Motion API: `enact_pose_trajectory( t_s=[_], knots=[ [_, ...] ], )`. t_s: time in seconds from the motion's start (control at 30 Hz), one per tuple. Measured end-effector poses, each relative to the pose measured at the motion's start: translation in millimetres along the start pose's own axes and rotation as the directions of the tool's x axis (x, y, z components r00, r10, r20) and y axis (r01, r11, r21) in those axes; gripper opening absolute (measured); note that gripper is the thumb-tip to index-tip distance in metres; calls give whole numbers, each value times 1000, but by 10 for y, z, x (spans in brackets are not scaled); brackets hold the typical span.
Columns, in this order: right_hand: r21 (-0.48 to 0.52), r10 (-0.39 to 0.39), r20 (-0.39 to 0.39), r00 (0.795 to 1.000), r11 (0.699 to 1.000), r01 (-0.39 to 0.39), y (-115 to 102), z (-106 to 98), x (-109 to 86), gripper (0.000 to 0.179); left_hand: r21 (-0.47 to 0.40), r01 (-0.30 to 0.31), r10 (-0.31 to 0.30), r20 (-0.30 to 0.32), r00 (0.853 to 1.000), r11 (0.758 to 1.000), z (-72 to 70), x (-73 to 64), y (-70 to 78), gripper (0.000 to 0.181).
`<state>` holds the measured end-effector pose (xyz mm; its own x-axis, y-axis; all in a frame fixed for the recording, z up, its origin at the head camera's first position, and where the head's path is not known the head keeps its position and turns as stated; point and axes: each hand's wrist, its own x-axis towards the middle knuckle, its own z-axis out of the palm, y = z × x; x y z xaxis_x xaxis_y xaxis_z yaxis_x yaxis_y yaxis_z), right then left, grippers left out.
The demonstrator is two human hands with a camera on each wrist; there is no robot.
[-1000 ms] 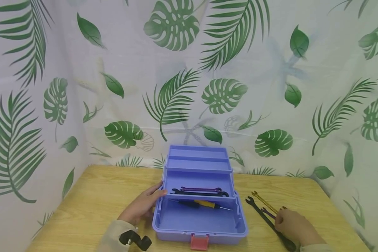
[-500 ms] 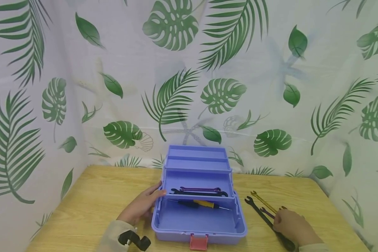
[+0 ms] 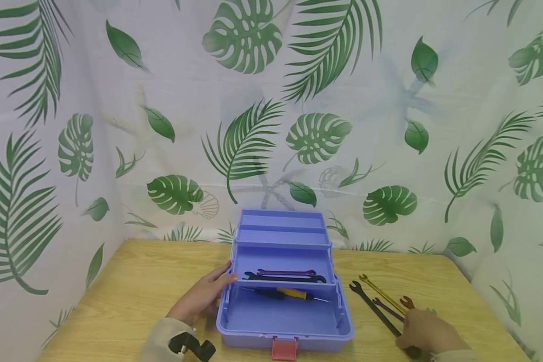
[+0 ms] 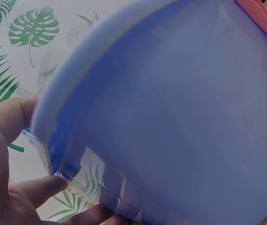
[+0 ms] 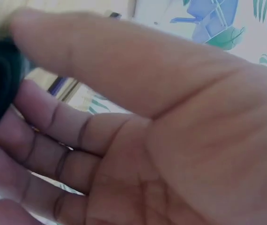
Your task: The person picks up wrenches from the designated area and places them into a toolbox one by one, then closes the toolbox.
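Note:
A lilac toolbox (image 3: 285,342) stands with its trays raised. My left hand (image 3: 203,296) grips its left side, thumb at the front edge of the lower tray; in the left wrist view its fingers and thumb meet the box (image 4: 171,112) edge. At right, my right hand (image 3: 427,332) pinches the ring end (image 5: 4,84) of a large black combination wrench (image 3: 375,309), whose open end lies toward the back. Beside it lie a gold wrench (image 3: 380,291), a small purple wrench (image 3: 386,308) and a reddish wrench (image 3: 407,302), partly hidden by the hand.
The lower tray (image 3: 280,259) holds a purple wrench (image 3: 287,273) and a black wrench (image 3: 285,278). A yellow-and-black screwdriver (image 3: 294,293) and a black-handled one (image 3: 269,293) lie at the back of the box. A leaf-print curtain (image 3: 271,125) surrounds the wooden table (image 3: 163,266).
My right hand has shifted slightly down onto the black wrench's ring end, uncovering more of the reddish wrench. My left hand has stayed on the toolbox.

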<state>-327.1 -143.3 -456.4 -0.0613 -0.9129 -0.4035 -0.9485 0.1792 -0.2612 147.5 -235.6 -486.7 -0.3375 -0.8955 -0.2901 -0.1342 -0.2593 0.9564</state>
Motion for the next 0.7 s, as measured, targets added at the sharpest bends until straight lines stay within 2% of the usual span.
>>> enact_pose_trajectory(
  t_s=[0.13,0.33,0.47,0.6,0.7],
  knots=[
    [9,-10,24,1000,1000,10,42,28,42,21,16,11,-11,-13,1000,1000,-2,0,11,82],
    [7,-18,13,1000,1000,18,-4,34,52,25,22,14,-14,-10,1000,1000,3,-8,14,82],
    [19,-8,-43,999,1000,9,-60,-17,19,27,15,11,-11,-7,1000,1000,4,-13,3,82],
    [5,-38,-131,991,999,39,-106,-31,6,26,-6,2,-2,3,1000,1000,3,-11,-4,82],
    [7,-46,-167,985,999,48,-123,-23,13,21,-6,-2,2,6,1000,1000,11,-13,0,81]
  ],
)
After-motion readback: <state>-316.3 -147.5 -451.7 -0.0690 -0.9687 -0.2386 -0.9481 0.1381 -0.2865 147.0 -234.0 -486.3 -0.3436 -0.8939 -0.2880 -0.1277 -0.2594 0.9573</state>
